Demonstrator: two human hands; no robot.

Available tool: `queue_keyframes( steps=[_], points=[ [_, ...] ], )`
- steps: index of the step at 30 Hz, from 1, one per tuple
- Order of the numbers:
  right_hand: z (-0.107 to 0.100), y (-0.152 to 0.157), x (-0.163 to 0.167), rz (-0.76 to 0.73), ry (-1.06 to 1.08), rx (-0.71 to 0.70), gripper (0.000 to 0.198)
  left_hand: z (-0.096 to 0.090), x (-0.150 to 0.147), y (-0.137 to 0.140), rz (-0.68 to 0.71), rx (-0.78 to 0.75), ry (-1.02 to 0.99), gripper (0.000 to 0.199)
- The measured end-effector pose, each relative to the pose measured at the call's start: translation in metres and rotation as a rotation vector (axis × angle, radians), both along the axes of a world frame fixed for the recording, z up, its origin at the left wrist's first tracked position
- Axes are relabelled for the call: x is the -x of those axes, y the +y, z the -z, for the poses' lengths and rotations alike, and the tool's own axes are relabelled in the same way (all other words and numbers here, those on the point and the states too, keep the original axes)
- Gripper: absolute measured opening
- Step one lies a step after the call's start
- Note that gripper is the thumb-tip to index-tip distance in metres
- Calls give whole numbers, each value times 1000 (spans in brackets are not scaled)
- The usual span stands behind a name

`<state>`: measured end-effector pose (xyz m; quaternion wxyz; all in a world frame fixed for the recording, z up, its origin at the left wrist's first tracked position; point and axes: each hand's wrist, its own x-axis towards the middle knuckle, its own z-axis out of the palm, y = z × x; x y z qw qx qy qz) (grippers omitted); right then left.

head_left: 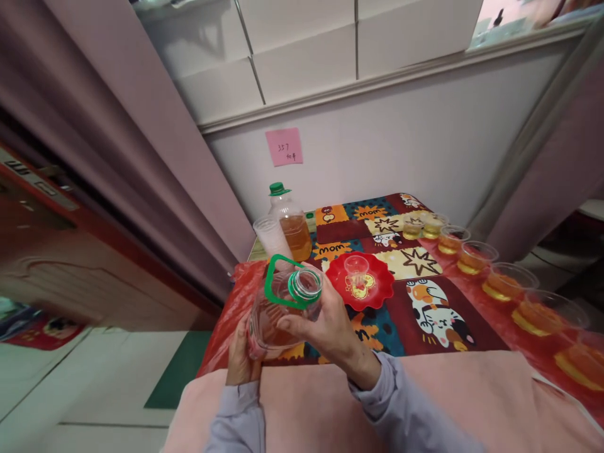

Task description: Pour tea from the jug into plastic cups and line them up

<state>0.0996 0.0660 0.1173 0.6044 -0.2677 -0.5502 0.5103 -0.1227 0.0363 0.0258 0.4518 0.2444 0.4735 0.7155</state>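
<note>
A clear plastic jug [274, 324] with a green handle ring [270, 283] and an uncapped mouth is held up in front of me, tilted. My left hand [242, 352] supports its lower left side. Around its neck and shoulder on the right, my right hand [334, 324] has a grip. Some amber liquid seems to show through the jug's wall. Just beyond the right hand, a red scalloped plate [384, 286] carries a clear plastic cup [357, 265]; I cannot tell whether it contains liquid.
Behind the held jug stand a stack of clear cups [270, 236] and a green-capped jug [297, 236] of amber liquid. Several cups of yellow liquid [503, 283] line the table's right side. Patterned mats [425, 261] cover the table, which meets a white wall [358, 151].
</note>
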Motion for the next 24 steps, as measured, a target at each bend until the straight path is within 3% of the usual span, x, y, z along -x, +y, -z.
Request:
queue_keyframes(
  steps=[4, 8, 10, 18, 24],
  points=[
    [8, 3, -3, 38, 47, 46, 82, 5, 7, 5, 72, 72, -139, 63],
    [16, 11, -6, 79, 138, 91, 80, 15, 14, 14, -47, 149, -72, 38],
    [18, 16, -8, 87, 180, 100, 82, 16, 13, 16, -60, 138, -19, 35],
    [33, 32, -17, 167, 199, 130, 85, -10, -14, 15, 71, 112, 83, 55],
    [53, 41, -20, 175, 61, 234, 82, -6, -15, 12, 111, 83, 160, 58]
  ],
)
